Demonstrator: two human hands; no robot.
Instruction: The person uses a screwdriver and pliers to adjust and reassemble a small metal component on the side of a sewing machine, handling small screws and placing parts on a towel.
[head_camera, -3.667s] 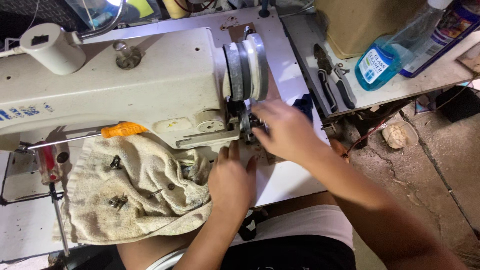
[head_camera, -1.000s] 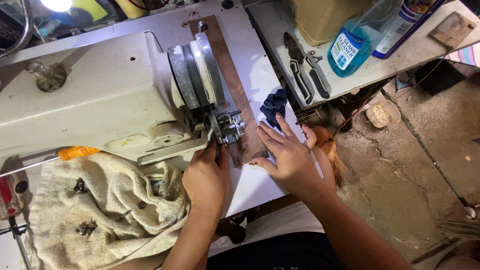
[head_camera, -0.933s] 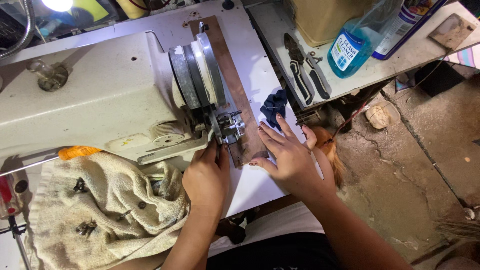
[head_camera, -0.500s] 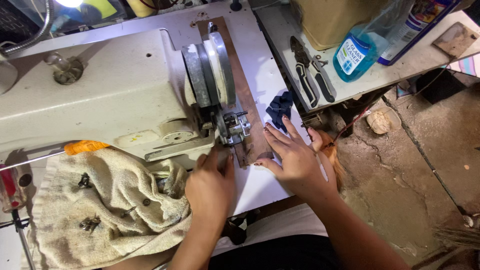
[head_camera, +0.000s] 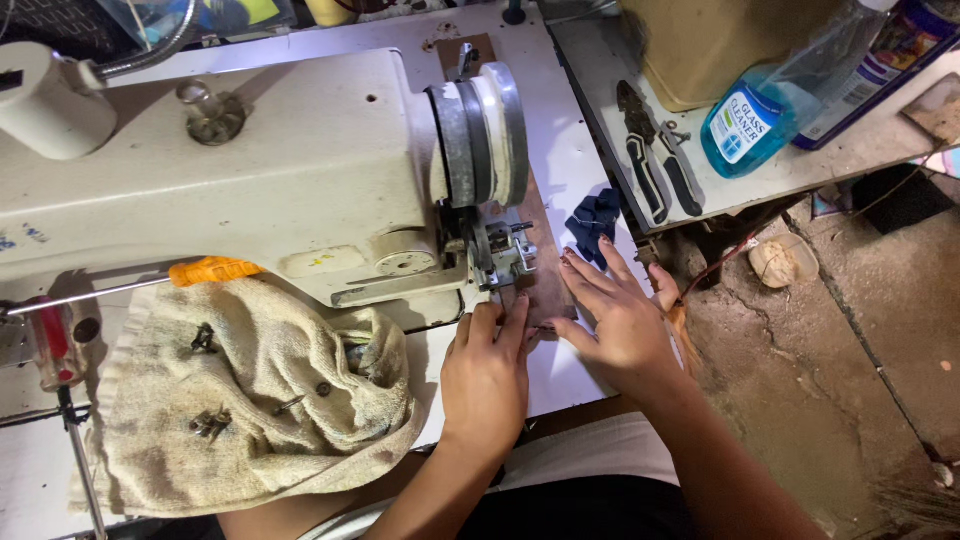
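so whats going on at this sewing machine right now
A person sits at a cream sewing machine, both hands flat on a brown strip of material lying under the presser foot. The left hand presses the strip's near end just in front of the foot; the right hand spreads over its right edge. A dirty towel with small metal parts lies to the left, and pliers and a blue spray bottle sit on the side shelf.

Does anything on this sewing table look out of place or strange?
Yes. A dirty, crumpled towel lies beside the sewing machine with loose screws and small metal parts scattered on it. Both hands, left hand and right hand, press the brown strip flat near the presser foot.
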